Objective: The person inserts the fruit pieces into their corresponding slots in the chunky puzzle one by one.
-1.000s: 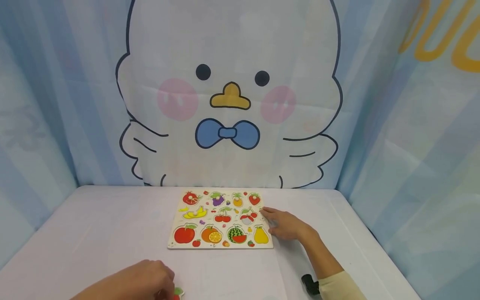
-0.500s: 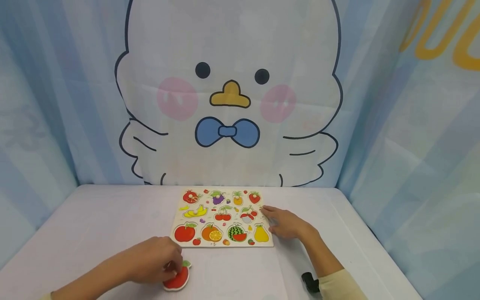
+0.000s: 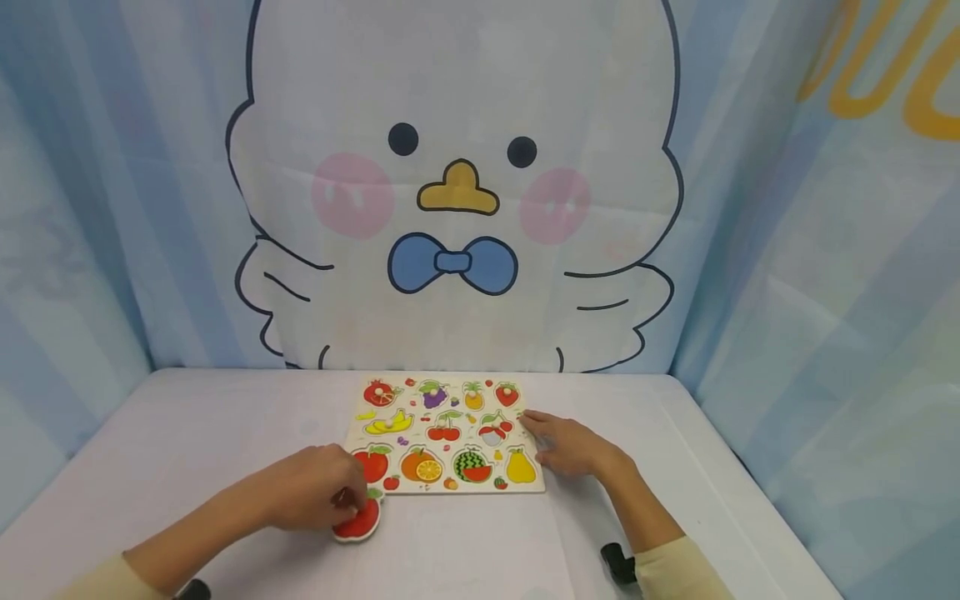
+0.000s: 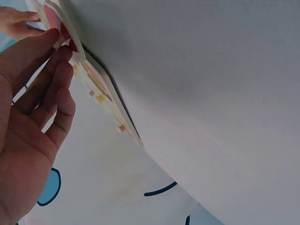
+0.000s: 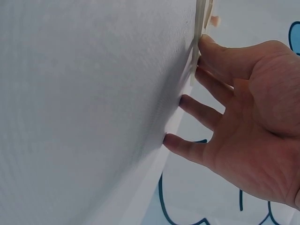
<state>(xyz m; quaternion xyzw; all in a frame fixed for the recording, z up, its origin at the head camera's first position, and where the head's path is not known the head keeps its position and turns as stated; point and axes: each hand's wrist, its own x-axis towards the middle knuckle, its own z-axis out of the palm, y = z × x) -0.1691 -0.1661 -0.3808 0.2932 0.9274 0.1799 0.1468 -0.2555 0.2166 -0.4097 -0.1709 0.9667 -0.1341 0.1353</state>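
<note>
Red piece: apple-shaped with a green leaf, held at the lower centre-left of the frame, just below the board's lower left corner; whether it touches board or bench is not clear.
Long axis: hard to judge on so round a shape; the leaf end points to the upper right, toward the board.
Left hand: the nearer one, its fingers pinching the red piece, which shows below and right of the knuckles; the back of the hand is up, the forearm slanting in from the lower left.
Board: lies at the frame's centre, its lower edge above the red piece.
Apple: in the board's lower left corner, just above the red piece, its left side partly behind the left hand.
Orange, watermelon, pear: along the board's lower row, left to right.
Right hand: at the board's right edge, fingers spread and fairly straight, touching that edge; the forearm comes from the lower right.
Bench: white, beneath it all.
Black object: lower right, beside the beige sleeve.
Cloth: behind, printed with a bird.
</note>
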